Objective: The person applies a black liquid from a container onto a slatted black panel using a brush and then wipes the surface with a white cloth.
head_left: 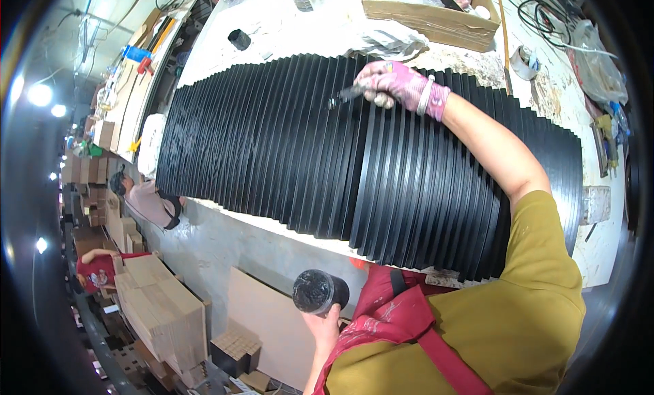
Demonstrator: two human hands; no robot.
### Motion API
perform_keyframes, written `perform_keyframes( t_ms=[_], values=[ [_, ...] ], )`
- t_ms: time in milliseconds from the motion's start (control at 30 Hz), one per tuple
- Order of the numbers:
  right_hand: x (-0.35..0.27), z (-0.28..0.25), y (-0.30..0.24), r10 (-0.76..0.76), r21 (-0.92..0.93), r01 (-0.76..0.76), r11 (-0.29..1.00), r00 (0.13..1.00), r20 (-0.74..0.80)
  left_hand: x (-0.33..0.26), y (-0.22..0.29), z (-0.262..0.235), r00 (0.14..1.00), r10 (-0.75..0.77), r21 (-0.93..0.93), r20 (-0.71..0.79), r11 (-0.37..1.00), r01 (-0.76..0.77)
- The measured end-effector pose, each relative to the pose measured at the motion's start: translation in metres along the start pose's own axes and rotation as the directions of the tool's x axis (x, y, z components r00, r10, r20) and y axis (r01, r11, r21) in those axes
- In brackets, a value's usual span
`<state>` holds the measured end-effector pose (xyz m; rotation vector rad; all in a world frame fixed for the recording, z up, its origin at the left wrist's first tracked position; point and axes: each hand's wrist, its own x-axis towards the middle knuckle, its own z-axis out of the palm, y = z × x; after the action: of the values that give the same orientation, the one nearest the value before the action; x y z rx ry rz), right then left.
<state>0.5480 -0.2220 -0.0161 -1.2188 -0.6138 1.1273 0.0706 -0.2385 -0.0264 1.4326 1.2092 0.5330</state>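
The gloved right hand [403,86] is grasping a brush [351,93] over ribbed black strips [272,143]. The bare left hand [325,328] is holding a round jar [330,294] beyond the bench [293,37] edge. The strips are lying side by side across the bench.

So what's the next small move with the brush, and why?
Probably draw the brush along the black strips, toward the body: the right hand has it at their far side, with their length running bodyward, though contact is unclear. The left hand holds the dark-filled jar clear of that path.
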Motion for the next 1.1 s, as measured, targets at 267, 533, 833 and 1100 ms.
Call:
perform_keyframes(
  t_ms=[267, 533, 833, 1100],
  values=[
    [0.047, -0.103, 0.003, -0.24, 0.097, 0.292, 0.951, 0.901, -0.361, 0.006, 0.007, 0.006, 1.0, 0.013, 0.003, -0.008, 1.0, -0.013],
    [0.019, -0.13, 0.004, -0.36, 0.129, 0.404, 0.906, 0.894, -0.268, 0.01, 0.014, 0.022, 0.999, 0.002, 0.086, 0.035, 0.996, -0.005],
    [-0.115, -0.135, -0.006, -0.311, 0.11, 0.396, 0.912, 0.839, -0.446, 0.026, 0.018, 0.031, 0.982, -0.006, 0.03, 0.191, 1.0, 0.0],
    [-0.137, -0.102, -0.012, -0.265, -0.029, 0.27, 0.962, 0.914, -0.306, 0.043, 0.021, 0.037, 0.923, 0.137, -0.022, 0.359, 0.99, -0.138]
  ],
)
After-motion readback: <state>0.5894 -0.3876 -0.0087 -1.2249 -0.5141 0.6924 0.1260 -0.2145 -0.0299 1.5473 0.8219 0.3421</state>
